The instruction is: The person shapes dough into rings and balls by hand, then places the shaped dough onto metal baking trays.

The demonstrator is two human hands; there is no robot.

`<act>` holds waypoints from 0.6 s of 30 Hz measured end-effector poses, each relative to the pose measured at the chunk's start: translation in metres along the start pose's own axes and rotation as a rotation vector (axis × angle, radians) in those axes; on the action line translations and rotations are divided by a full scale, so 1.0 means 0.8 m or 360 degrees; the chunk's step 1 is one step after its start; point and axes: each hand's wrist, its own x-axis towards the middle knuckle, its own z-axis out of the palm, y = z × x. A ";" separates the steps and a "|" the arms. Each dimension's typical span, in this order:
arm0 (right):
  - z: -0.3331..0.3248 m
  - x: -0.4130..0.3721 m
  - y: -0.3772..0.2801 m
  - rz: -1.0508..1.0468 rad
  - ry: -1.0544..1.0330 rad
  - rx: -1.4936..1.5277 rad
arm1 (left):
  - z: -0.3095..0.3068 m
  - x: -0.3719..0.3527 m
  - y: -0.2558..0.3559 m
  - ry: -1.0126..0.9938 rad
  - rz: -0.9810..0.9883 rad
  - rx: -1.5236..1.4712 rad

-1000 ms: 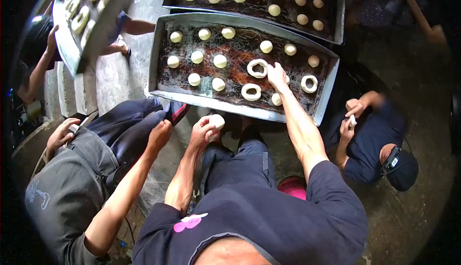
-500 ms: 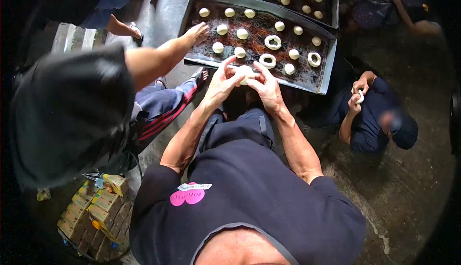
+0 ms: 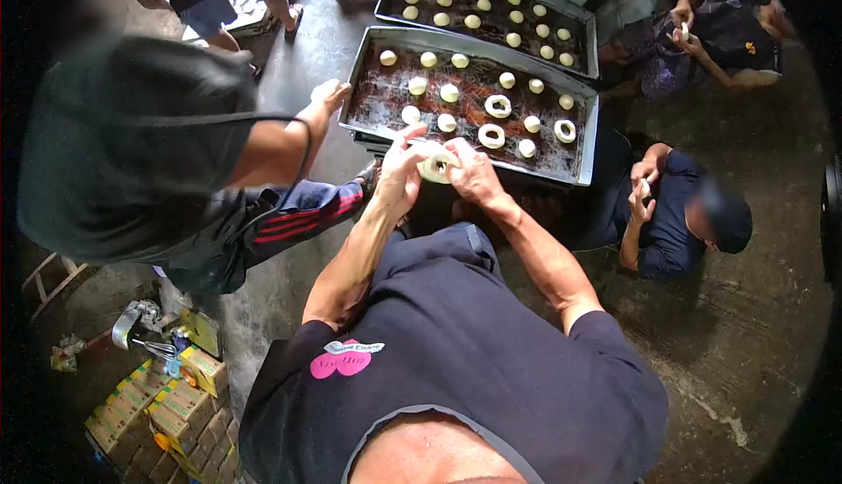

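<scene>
Between my two hands is a pale dough ring [image 3: 433, 167] with an opening through its middle. My left hand [image 3: 402, 168] grips its left side, fingers bent around it. On the other side my right hand [image 3: 474, 174] is closed on the ring, with fingertips at the hole. Both hands are just in front of the near edge of a metal baking tray [image 3: 373, 134]. Several round dough balls lie on that tray, one of them a dough ball [image 3: 446, 123] close beyond my fingers. Three shaped rings are there too, including a dough ring [image 3: 491, 136].
A second tray [image 3: 596, 59] of dough balls stands behind the first. At left, a person in a dark hood [image 3: 132, 151] has a hand [image 3: 331, 95] at the tray's corner. Two people at right hold dough. Stacked cartons [image 3: 162, 405] and a whisk [image 3: 158, 349] are at lower left.
The dough in my hands has gone from a closed ball to a ring with a hole. The hooded person's hand has drawn back from over the tray to its left edge.
</scene>
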 end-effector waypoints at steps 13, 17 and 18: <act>-0.050 0.036 -0.034 0.0710 0.0222 0.1659 | 0.015 0.022 0.023 -0.0453 -0.0573 0.0820; -0.062 0.010 -0.027 0.1070 -0.0332 0.1676 | 0.017 0.059 0.021 -0.0248 -0.0357 0.0049; -0.076 0.017 -0.006 0.1118 -0.0179 0.1523 | 0.002 0.070 0.006 -0.0289 -0.0487 0.0012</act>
